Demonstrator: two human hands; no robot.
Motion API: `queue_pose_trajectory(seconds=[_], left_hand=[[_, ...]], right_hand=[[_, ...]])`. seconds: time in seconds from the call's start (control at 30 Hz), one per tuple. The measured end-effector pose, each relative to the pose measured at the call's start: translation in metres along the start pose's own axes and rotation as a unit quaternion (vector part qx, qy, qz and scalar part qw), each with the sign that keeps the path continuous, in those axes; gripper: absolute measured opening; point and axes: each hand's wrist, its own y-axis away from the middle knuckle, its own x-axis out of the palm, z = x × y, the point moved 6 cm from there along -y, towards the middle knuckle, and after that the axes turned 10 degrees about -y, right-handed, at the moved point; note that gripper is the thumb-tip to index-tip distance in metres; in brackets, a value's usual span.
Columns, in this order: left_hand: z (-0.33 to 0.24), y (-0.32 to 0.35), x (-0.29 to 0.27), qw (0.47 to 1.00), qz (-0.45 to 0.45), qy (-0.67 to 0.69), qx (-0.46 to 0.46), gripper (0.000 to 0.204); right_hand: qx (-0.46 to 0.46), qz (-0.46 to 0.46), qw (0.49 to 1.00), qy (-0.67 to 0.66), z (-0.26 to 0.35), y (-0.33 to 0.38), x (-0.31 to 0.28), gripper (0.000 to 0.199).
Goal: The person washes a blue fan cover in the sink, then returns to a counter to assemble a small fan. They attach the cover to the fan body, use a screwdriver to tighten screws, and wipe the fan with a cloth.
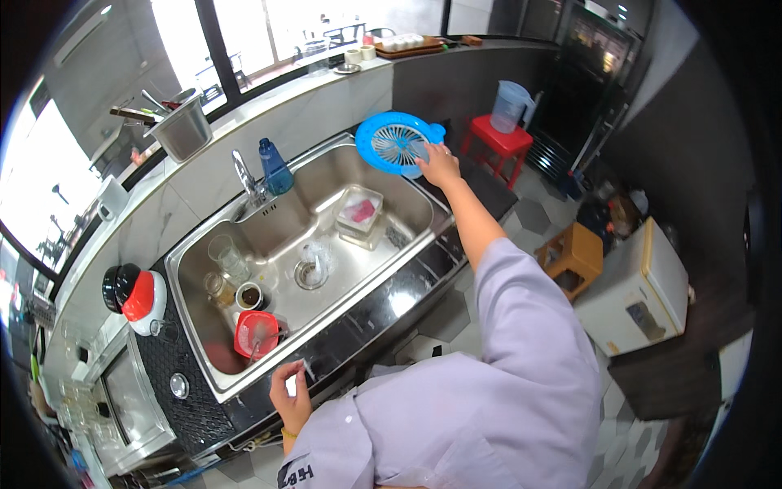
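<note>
Two hands at work: my right hand (440,165) stretches out, fingers gripping the blue strainer (397,143) above the sink's (326,175) far corner; my left hand (292,394) pinches something small and pale at the desk (391,306) edge.

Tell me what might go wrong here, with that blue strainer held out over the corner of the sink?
The right hand grips the blue strainer only by its edge at full reach, so it might slip into the sink. The glasses and red cup crowded at the sink's left end could get knocked. The left hand rests on the glossy front rim, which may be slick.
</note>
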Motion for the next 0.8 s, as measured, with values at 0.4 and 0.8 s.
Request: queue_pose_trajectory(seconds=[0.4, 0.8], left_hand=[[-0.002, 0.04, 0.019, 0.983, -0.126, -0.086, -0.105, 0.017], [-0.029, -0.02, 0.094, 0.998, -0.018, 0.009, -0.067, 0.022]], right_hand=[[-0.108, -0.118, 0.911, -0.379, 0.093, -0.009, -0.065, 0.03], [-0.107, 0.355, 0.877, -0.307, 0.141, 0.112, 0.057, 0.042]])
